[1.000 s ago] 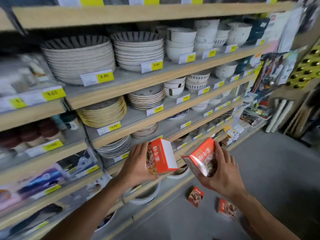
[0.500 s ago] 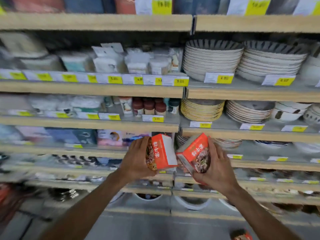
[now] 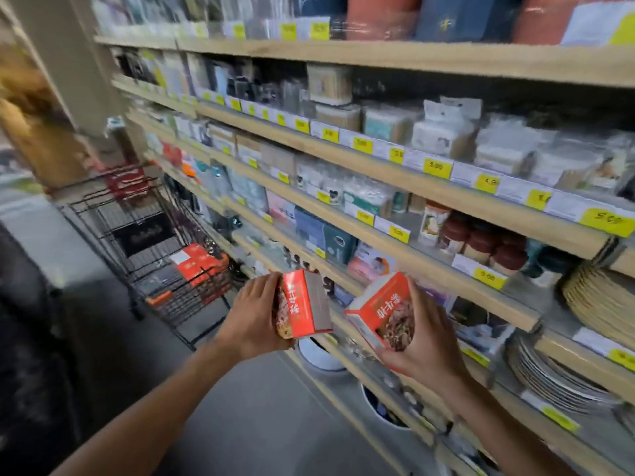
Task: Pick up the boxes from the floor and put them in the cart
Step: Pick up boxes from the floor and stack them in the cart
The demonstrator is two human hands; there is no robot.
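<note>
I see the shelves running along my right and the cart standing ahead and to the left, hard against their low end, with red boxes already lying in its basket. That is the relation the coming move turns on: the cart lies forward-left of both hands, so I judge the left hand the nearer and the likelier to drop first. Its fingers are wrapped round the left box, held upright with the long axis near vertical. The right hand cups the right box from below and behind, tilted, its top leaning left toward the other; the two boxes are near but apart. The floor under my arms shows no boxes. The frame is smeared, the cart's near rim is hard to trace, and how full the basket is I cannot tell.
</note>
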